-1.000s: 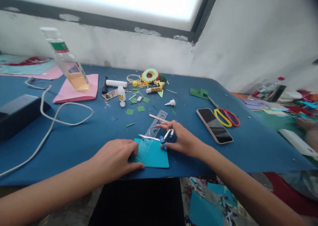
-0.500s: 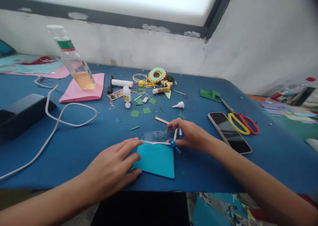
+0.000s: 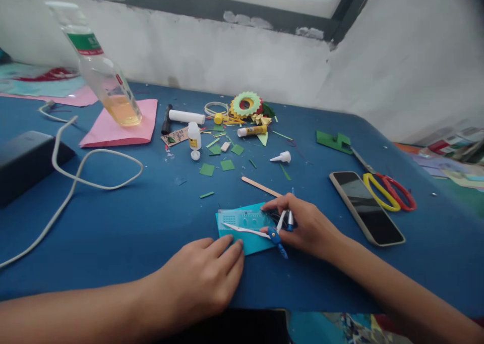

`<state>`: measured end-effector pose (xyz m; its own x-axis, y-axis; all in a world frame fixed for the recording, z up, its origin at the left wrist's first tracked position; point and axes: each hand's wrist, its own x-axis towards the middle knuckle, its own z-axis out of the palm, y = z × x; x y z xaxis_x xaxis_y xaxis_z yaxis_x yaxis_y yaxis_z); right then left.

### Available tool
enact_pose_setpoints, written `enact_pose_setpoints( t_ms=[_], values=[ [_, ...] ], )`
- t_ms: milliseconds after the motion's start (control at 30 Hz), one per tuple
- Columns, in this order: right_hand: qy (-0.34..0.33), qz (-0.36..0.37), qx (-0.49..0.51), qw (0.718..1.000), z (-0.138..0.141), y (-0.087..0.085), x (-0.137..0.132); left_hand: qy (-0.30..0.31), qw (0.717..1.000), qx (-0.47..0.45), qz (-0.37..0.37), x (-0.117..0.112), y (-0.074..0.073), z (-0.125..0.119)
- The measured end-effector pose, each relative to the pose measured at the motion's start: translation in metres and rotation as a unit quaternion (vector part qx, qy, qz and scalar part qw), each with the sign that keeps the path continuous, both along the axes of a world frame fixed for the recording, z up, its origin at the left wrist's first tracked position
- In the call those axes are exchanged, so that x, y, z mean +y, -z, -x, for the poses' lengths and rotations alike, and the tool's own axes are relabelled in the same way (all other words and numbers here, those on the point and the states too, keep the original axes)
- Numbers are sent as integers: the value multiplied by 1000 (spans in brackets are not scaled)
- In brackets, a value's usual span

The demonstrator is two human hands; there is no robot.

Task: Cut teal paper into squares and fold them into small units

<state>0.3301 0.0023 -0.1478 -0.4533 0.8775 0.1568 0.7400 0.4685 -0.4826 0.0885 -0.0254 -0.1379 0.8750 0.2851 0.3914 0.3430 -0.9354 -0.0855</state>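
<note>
My right hand (image 3: 308, 223) grips a drawing compass (image 3: 273, 234) with white legs and a blue hinge. One leg points left over a clear stencil ruler (image 3: 245, 219), whose right end is by my fingers. The ruler lies on a bright blue piece of paper (image 3: 251, 246) at the front of the table. On the paper's front left edge rest the fingers of my left hand (image 3: 212, 273), laid flat side by side. Its thumb is hidden.
Beyond the paper lie a wooden stick (image 3: 260, 186), green paper scraps (image 3: 207, 169), a glue bottle (image 3: 194, 136) and a glue stick (image 3: 252, 130). A phone (image 3: 365, 208) and scissors (image 3: 391, 190) are at right. A glass bottle (image 3: 117, 92) and a white cable (image 3: 98, 185) are at left.
The blue paper has turned and now sits beneath the clear ruler. My left hand has shifted from the paper's left side to its front edge. My right hand still holds the compass.
</note>
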Motion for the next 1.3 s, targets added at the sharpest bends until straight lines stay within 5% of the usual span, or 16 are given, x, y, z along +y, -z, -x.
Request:
enact_pose_setpoints(
  t_ms=[200,467,933,1133,1300],
  values=[
    [-63,-5,27,998,-2,1,9,-15,998,45,27,-2,-4,5],
    [-44,18,26,999,-5,5,9,-26,993,101,49,-6,-14,8],
    [-24,-7,22,999,1,3,-1,0,999,4,45,16,-4,15],
    [-15,-6,55,998,-1,9,-1,-11,988,17,152,35,-10,19],
    [-21,-3,57,998,-3,10,0,-21,990,-43,136,41,-6,20]
  ],
)
